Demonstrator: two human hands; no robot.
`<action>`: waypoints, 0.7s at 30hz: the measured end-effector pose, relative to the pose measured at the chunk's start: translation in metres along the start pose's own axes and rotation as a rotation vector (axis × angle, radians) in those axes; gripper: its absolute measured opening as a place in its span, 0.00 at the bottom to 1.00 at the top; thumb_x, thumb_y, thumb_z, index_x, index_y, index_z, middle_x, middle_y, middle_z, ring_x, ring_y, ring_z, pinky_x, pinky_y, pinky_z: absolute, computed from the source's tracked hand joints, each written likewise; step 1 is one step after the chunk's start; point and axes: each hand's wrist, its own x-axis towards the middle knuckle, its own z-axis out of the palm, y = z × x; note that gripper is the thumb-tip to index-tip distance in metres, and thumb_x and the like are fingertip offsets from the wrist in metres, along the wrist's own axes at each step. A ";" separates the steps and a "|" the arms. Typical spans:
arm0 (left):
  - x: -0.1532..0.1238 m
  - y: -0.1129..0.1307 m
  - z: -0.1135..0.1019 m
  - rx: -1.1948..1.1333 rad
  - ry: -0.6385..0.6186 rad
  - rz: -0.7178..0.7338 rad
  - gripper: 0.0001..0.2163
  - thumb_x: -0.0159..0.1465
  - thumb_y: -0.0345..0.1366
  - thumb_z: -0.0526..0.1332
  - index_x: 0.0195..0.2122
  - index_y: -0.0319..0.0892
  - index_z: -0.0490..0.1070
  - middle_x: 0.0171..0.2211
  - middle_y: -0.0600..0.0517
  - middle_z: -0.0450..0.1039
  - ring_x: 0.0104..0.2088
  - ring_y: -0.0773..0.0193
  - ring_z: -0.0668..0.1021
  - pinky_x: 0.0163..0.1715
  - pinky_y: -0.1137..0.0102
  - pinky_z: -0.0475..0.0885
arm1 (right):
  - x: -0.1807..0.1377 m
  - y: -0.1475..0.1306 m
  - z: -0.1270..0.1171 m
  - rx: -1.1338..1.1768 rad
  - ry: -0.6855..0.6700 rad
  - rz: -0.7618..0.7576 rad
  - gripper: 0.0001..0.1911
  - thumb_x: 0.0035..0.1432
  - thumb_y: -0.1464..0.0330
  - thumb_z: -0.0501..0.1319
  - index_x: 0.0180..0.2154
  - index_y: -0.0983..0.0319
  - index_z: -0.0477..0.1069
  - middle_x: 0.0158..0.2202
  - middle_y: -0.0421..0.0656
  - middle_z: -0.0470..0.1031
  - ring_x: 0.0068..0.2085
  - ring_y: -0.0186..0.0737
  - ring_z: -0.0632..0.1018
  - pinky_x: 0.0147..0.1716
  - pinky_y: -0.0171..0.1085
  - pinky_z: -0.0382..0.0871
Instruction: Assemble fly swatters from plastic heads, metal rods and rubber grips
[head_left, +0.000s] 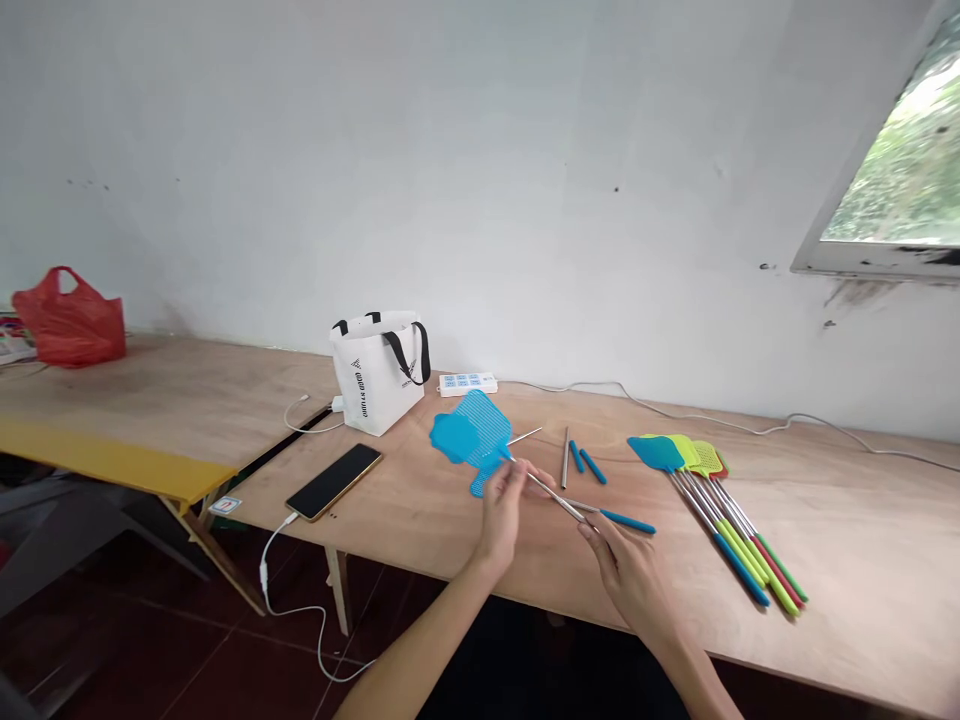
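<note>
My left hand (504, 512) pinches the thin metal rod (551, 492) of a blue fly swatter just below its mesh head (480, 428). My right hand (626, 570) grips the lower end of the same rod near its blue handle (628, 521). The swatter is held slightly above the wooden table (420, 520). More blue swatter heads (454, 437) lie under and beside it. Loose metal rods (565, 457) and two short blue grips (585, 462) lie just beyond my hands.
A row of finished swatters (716, 505) in blue, green, yellow and red lies at the right. A white tote bag (379, 370), a power strip (467, 383), a phone (334, 481) on a cable and a red plastic bag (69, 318) sit to the left.
</note>
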 end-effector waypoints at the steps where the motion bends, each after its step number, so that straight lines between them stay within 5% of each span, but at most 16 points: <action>1: 0.007 0.007 -0.007 -0.038 0.067 0.032 0.19 0.65 0.54 0.64 0.32 0.41 0.73 0.32 0.47 0.80 0.38 0.54 0.83 0.37 0.63 0.79 | 0.001 0.006 -0.004 -0.043 -0.002 -0.013 0.22 0.73 0.53 0.46 0.44 0.54 0.76 0.33 0.46 0.81 0.33 0.46 0.82 0.29 0.36 0.69; 5: 0.033 0.035 -0.041 -0.125 0.239 0.110 0.19 0.61 0.53 0.68 0.33 0.42 0.70 0.30 0.52 0.76 0.35 0.59 0.83 0.35 0.68 0.78 | 0.008 0.039 -0.024 -0.111 -0.017 -0.029 0.23 0.72 0.51 0.46 0.37 0.54 0.74 0.32 0.45 0.80 0.31 0.45 0.80 0.27 0.35 0.65; 9: 0.042 0.043 -0.056 -0.100 0.251 0.144 0.20 0.61 0.54 0.68 0.33 0.42 0.68 0.30 0.53 0.74 0.34 0.61 0.82 0.32 0.70 0.76 | 0.012 0.062 -0.033 -0.006 -0.099 0.002 0.23 0.71 0.51 0.46 0.36 0.54 0.73 0.28 0.42 0.78 0.28 0.44 0.78 0.28 0.37 0.67; 16: 0.031 0.013 -0.038 -0.116 0.266 0.210 0.24 0.66 0.60 0.59 0.28 0.45 0.58 0.25 0.53 0.74 0.33 0.59 0.82 0.34 0.66 0.78 | 0.004 0.061 -0.028 0.057 -0.186 0.057 0.22 0.70 0.50 0.49 0.40 0.55 0.75 0.35 0.46 0.82 0.35 0.49 0.82 0.32 0.39 0.71; 21: 0.008 -0.012 -0.010 -0.031 0.190 0.096 0.23 0.69 0.60 0.54 0.31 0.43 0.66 0.35 0.45 0.81 0.38 0.55 0.84 0.39 0.62 0.78 | -0.001 0.034 -0.015 0.075 -0.173 0.029 0.25 0.72 0.52 0.46 0.48 0.57 0.76 0.34 0.47 0.81 0.41 0.51 0.82 0.39 0.41 0.73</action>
